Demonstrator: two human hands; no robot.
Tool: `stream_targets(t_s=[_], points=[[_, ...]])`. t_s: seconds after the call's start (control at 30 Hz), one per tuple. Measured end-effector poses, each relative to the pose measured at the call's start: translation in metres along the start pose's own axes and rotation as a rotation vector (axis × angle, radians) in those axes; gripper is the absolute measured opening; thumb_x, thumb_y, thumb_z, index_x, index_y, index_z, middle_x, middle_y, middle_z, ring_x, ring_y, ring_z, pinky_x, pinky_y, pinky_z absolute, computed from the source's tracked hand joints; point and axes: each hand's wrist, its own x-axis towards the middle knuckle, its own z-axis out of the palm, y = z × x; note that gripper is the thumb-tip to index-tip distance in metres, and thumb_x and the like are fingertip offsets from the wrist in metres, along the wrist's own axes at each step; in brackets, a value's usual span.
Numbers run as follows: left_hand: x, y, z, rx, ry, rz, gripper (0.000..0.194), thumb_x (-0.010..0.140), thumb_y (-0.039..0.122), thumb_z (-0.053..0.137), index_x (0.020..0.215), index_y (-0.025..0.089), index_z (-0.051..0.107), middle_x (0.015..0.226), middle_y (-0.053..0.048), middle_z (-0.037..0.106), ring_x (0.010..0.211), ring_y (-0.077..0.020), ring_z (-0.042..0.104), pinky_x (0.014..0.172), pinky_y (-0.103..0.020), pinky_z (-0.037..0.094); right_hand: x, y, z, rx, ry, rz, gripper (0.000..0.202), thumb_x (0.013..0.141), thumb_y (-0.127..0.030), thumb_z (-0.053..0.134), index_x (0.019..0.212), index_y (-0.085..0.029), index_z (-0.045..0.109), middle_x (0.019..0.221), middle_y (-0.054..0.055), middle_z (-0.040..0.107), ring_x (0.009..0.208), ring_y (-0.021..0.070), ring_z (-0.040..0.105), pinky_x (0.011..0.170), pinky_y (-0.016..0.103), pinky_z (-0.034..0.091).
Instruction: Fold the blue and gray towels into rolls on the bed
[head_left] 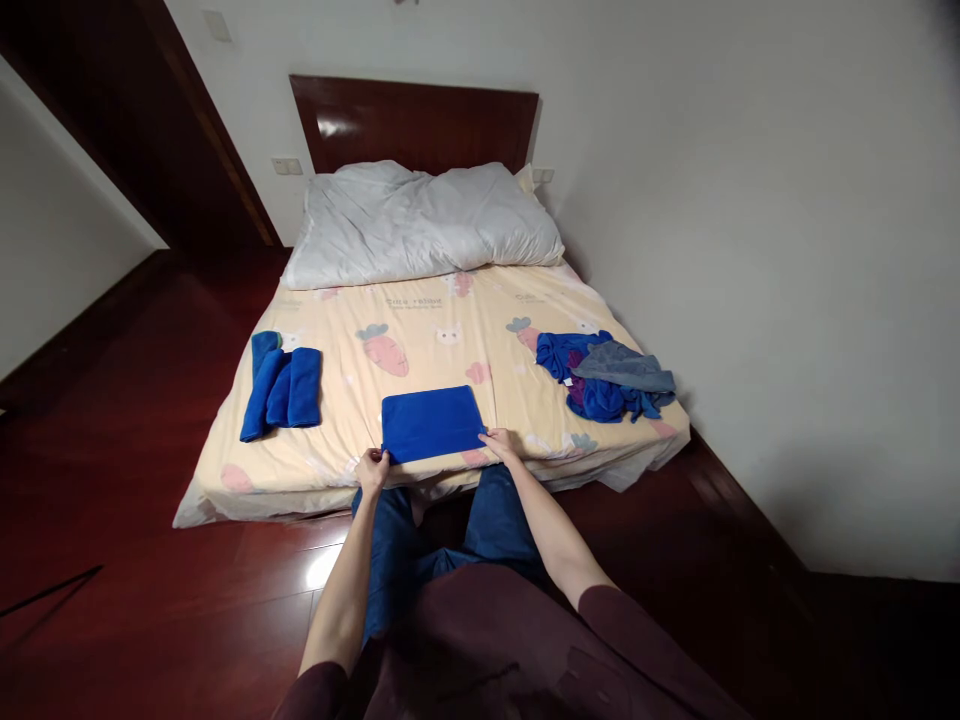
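Note:
A blue towel (433, 422), folded into a flat rectangle, lies on the bed near its front edge. My left hand (373, 470) pinches its near left corner, thumb on top. At the near right corner, my right hand (498, 443) grips the cloth between thumb and fingers. To the left sit several rolled blue towels (283, 390) side by side. A loose heap of blue cloths (592, 380) lies on the right side, with a grey-blue cloth (628, 366) over it and a bit of purple showing.
The bed (420, 310) has a pale yellow sheet printed with carrots and rabbits. A bunched white quilt (427, 220) lies against the dark wooden headboard (416, 125). Dark red floor (112, 420) runs along the left. A white wall (787, 300) stands close on the right.

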Motion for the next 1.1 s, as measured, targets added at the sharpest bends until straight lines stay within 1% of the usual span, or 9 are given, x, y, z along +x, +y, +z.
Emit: stream_targets(t_s=[0.13,0.23,0.3,0.37,0.43,0.57,0.73,0.93,1.1], points=[[-0.003,0.012,0.001,0.076,-0.002,0.121,0.024,0.082,0.029,0.053,0.100,0.017,0.064,0.099,-0.015,0.069,0.102,-0.0317,0.066,0.092,-0.046,0.049,0.001,-0.018,0.014,-0.115,0.057,-0.021,0.010,0.072,-0.031,0.074,0.077,-0.022,0.074,0.086,0.013,0.076,0.098,0.0299,0.071,0.088,0.040,0.053],[-0.005,0.021,-0.008,0.173,0.000,0.269,0.043,0.081,0.019,0.052,0.123,0.016,0.059,0.130,-0.020,0.059,0.126,-0.0347,0.053,0.104,-0.050,0.042,-0.006,-0.037,0.022,-0.170,0.104,-0.131,0.035,0.077,-0.020,0.067,0.112,-0.017,0.071,0.122,0.021,0.068,0.125,0.0338,0.056,0.107,0.050,0.040],[-0.007,0.022,-0.015,0.269,-0.067,0.467,0.049,0.085,0.015,0.048,0.133,0.017,0.055,0.144,-0.019,0.051,0.136,-0.0335,0.044,0.110,-0.050,0.037,-0.013,-0.044,0.020,-0.271,0.081,-0.319,0.049,0.081,-0.013,0.059,0.129,-0.017,0.063,0.137,0.020,0.059,0.133,0.0319,0.048,0.113,0.051,0.032],[-0.009,0.019,-0.020,0.338,-0.185,0.666,0.048,0.090,0.016,0.043,0.137,0.018,0.053,0.149,-0.015,0.049,0.141,-0.0303,0.040,0.115,-0.047,0.034,-0.021,-0.045,0.014,-0.397,-0.022,-0.568,0.052,0.086,-0.010,0.051,0.136,-0.019,0.059,0.141,0.015,0.058,0.133,0.0281,0.047,0.116,0.049,0.029],[-0.011,0.013,-0.020,0.360,-0.277,0.752,0.047,0.093,0.021,0.044,0.139,0.017,0.052,0.150,-0.014,0.050,0.144,-0.0283,0.038,0.118,-0.045,0.032,-0.028,-0.039,0.005,-0.470,-0.141,-0.741,0.050,0.090,-0.013,0.048,0.138,-0.020,0.058,0.142,0.012,0.058,0.133,0.0256,0.048,0.118,0.046,0.029],[-0.014,0.002,-0.011,0.410,-0.333,0.723,0.059,0.086,0.018,0.052,0.145,0.013,0.047,0.155,-0.016,0.044,0.147,-0.0298,0.035,0.121,-0.046,0.030,-0.032,-0.024,-0.001,-0.502,-0.231,-0.731,0.054,0.088,-0.021,0.056,0.142,-0.019,0.056,0.147,0.011,0.055,0.139,0.0263,0.046,0.120,0.047,0.029],[-0.011,0.005,0.000,0.435,-0.343,0.625,0.072,0.076,0.005,0.053,0.147,0.017,0.045,0.155,-0.015,0.045,0.147,-0.0299,0.035,0.116,-0.046,0.037,-0.022,-0.014,0.014,-0.492,-0.212,-0.611,0.063,0.082,-0.003,0.050,0.141,-0.022,0.056,0.147,0.007,0.055,0.140,0.0214,0.047,0.117,0.043,0.035],[-0.001,0.024,0.007,0.523,-0.341,0.534,0.059,0.080,0.002,0.050,0.137,0.016,0.054,0.142,-0.021,0.057,0.138,-0.0353,0.048,0.108,-0.050,0.043,-0.012,-0.016,0.034,-0.507,-0.149,-0.519,0.056,0.088,-0.004,0.044,0.137,-0.025,0.062,0.141,0.007,0.061,0.136,0.0253,0.051,0.114,0.047,0.039],[0.002,0.032,0.009,0.554,-0.324,0.554,0.051,0.084,0.003,0.045,0.132,0.014,0.058,0.131,-0.026,0.062,0.129,-0.0373,0.055,0.104,-0.054,0.044,-0.013,-0.019,0.035,-0.502,-0.142,-0.522,0.055,0.088,-0.005,0.047,0.135,-0.028,0.062,0.140,0.007,0.062,0.136,0.0264,0.052,0.114,0.050,0.037]])
